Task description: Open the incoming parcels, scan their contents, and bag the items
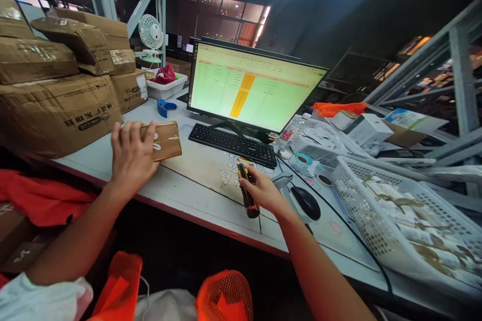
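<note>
Left hand: your fingers fan over a small box and clasp its left end; your thumb's place is unclear.
Box hold: it sits under your left palm, its taped end pointing toward your right; the grip probably steadies it and leaves that end uncovered. Whether it touches the desk cannot be told.
Right hand: fingers curl around a tool, pinching its handle.
Tool tip: below your right fingers, angled down, likely to keep it off the box.
Keyboard: beyond and between your hands, perhaps pushed back for working room.
Mouse: just right of your right wrist, presumably for easy reach.
Box marks: white curves beside your left fingertips, illegible.
Carton: left of your left hand; upside-down Chinese print and a logo, too blurred to read surely.
Monitor: beyond both hands; rows and an orange column, text too small.
</note>
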The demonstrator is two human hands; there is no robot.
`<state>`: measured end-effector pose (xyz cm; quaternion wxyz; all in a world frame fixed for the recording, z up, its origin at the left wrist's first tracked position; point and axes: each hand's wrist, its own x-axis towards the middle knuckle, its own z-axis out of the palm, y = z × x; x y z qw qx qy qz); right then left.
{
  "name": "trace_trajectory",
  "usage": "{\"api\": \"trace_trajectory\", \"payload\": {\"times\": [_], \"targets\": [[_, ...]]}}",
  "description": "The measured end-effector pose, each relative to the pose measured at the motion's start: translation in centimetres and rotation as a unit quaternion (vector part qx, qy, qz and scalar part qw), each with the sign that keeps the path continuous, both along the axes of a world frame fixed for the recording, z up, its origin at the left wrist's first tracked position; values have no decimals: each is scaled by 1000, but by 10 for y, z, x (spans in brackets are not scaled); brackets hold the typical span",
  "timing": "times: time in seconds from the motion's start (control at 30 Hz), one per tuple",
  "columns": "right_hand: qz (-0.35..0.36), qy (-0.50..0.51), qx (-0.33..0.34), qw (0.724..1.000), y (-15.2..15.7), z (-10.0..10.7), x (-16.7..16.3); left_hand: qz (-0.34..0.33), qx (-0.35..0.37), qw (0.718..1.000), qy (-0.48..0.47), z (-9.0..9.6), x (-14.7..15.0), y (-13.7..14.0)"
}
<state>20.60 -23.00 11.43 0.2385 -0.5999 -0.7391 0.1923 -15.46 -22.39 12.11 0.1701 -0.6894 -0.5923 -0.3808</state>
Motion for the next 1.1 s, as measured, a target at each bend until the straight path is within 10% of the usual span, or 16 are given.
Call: {"api": "trace_trajectory", "payload": {"times": [0.3,0.6,0.83,1.1], "targets": [[99,-86,106,986,19,23,-119,30,-44,989,141,1,25,-10],[19,-171,61,983,26,32,-183,40,-47,989,135,-2,27,-17],[61,-216,18,974,2,20,-165,40,-25,994,101,-5,19,-16],[165,-201,180,949,3,81,-88,-79,-24,994,-70,-5,-2,-16]]}}
